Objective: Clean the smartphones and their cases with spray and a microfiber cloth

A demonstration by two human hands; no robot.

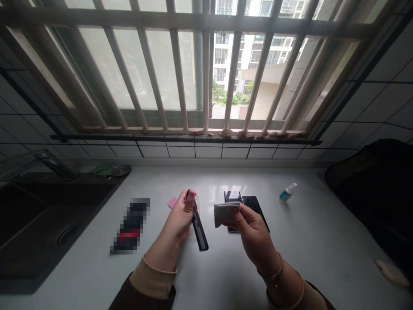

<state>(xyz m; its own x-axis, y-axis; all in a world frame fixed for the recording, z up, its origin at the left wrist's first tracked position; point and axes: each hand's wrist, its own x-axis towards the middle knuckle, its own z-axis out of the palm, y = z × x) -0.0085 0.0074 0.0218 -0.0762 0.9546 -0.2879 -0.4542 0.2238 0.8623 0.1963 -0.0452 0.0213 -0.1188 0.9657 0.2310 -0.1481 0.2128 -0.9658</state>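
Note:
My left hand (180, 215) is closed around a slim dark phone (200, 234), which I see nearly edge-on, tilted, above the counter. Between the thumb and fingers of my right hand (251, 224) is a folded grey cloth (226, 213). A narrow gap separates cloth and phone. Behind the cloth lies a phone with a reflecting screen (232, 196), partly covered from view. Beside it is a larger black flat device (256, 207), partly hidden by my right hand. A pink piece (172, 202) and a clear case (198, 202) lie behind my left hand.
A small spray bottle (288, 193) stands on the white counter (300, 241). Left of my arm lies a pixelated dark and red item (130, 226). The sink (29, 241) and faucet (56, 165) are far left. A large black object (377, 193) stands at right, below the barred window (174, 73).

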